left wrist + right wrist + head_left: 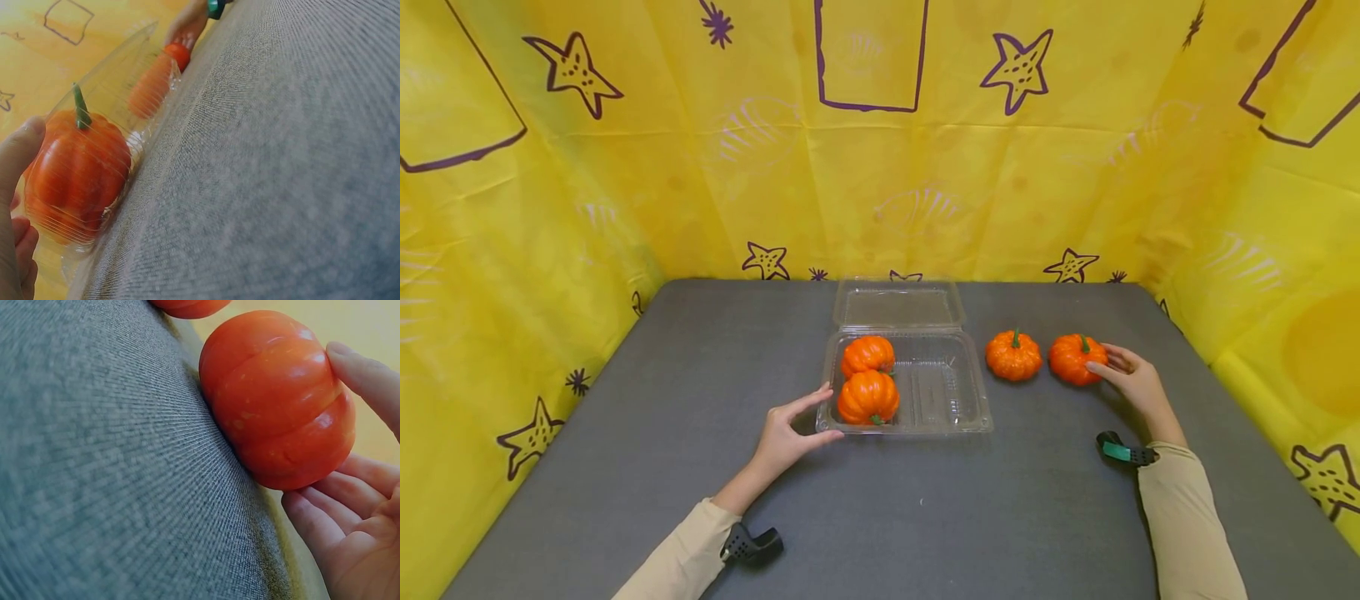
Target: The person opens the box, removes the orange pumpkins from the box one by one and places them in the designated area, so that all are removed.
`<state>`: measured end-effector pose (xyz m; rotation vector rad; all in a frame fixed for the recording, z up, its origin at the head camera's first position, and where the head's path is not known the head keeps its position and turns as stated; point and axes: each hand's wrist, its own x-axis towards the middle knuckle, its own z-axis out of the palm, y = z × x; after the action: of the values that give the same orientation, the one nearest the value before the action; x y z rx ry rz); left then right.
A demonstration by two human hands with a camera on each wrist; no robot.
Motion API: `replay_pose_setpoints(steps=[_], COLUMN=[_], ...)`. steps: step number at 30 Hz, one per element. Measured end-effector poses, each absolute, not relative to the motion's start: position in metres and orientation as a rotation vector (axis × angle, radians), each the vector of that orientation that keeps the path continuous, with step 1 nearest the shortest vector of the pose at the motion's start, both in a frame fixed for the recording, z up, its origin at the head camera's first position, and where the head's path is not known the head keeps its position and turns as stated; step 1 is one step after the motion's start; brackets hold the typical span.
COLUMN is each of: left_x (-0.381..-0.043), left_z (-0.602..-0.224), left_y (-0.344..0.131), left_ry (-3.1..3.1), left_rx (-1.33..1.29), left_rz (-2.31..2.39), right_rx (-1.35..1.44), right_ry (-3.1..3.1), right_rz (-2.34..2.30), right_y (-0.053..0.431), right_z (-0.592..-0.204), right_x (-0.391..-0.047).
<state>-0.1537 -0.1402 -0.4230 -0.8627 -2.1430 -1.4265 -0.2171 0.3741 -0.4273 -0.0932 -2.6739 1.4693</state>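
A hinged clear plastic container (934,427) stands with its lid (898,304) folded back. Two orange pumpkins with green stems sit in its left half, the front pumpkin (868,397) against the rear pumpkin (868,356). My left hand (786,433) is at the container's left front corner, thumb and fingers spread along its rim. To the right, my right hand (1138,385) holds the outer pumpkin (1072,360) by its right side, thumb in front and fingers behind; in the right wrist view this pumpkin (275,406) is low over the cloth. Another pumpkin (1013,357) lies between it and the container.
A dark grey cloth covers the table (880,517). Yellow curtains (880,192) with drawn starfish enclose the back and both sides. Each wrist carries a black camera mount, the left mount (752,546) and the right mount (1123,450).
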Motion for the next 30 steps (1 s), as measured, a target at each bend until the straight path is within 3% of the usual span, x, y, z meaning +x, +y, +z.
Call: replay_pose_setpoints(steps=[30], left_x=[-0.153], left_z=[-0.422], left_y=[-0.14], left_ry=[-2.146], left_rx=[-0.852], left_rz=[-1.431], right_rx=[-0.043], right_ry=[-2.509], right_rz=[1.667], right_y=[0.37], right_z=[-0.413], right_x=[-0.213])
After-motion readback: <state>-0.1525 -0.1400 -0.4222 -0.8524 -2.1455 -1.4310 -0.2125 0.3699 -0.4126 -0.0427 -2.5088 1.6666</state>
